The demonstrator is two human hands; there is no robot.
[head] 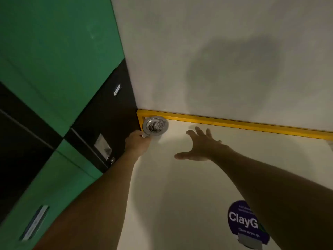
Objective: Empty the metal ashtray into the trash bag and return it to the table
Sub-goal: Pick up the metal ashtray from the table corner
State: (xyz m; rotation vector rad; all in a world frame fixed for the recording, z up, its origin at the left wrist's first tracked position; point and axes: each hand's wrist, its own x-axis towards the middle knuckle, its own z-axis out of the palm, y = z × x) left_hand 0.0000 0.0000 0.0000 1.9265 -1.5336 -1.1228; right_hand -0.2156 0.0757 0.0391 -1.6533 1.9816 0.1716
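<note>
The round metal ashtray (155, 125), with grey ash in its bowl, sits in the far left corner of the cream table (180, 177), right against the yellow edge strip. My left hand (137, 143) is at the ashtray's near rim, fingers closed on it or on something white beside it. My right hand (200, 147) hovers over the table to the right of the ashtray, palm down, fingers spread, holding nothing. No trash bag is in view.
A yellow strip (234, 123) borders the table's far edge under a white wall (216, 51). Green and black panels (54, 69) rise on the left. A round dark blue sticker (241, 222) lies on the table near me.
</note>
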